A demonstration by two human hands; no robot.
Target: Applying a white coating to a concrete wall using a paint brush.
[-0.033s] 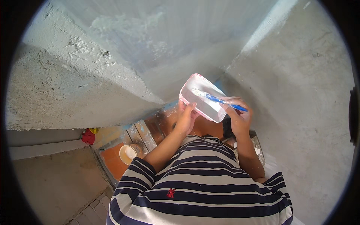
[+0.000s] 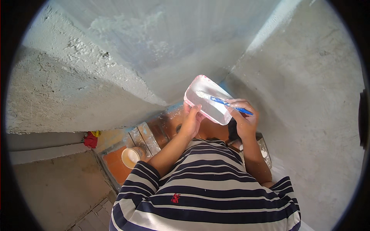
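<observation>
A shallow white tray with pinkish rim edges [image 2: 216, 109] is held tilted in front of my body. My left hand [image 2: 190, 122] grips its near left side, thumb over the rim and fingers underneath. Between the fingers and thumb of my right hand [image 2: 247, 120] is a blue-handled paintbrush [image 2: 219, 101]. White paint coats its bristles and smears the handle. The brush's bristle end lies over the inside of the tray, pointing away to the left; whether it touches the bottom I cannot tell. A thin whitish layer covers the tray's inside.
A bucket [image 2: 124, 158] with white contents stands at lower left on orange tiles [image 2: 115, 165], beside a paint-spattered slatted wooden piece [image 2: 148, 134]. Rough, partly whitened walls [image 2: 185, 50] rise ahead and at both sides. A red cloth-like item [image 2: 91, 141] lies far left.
</observation>
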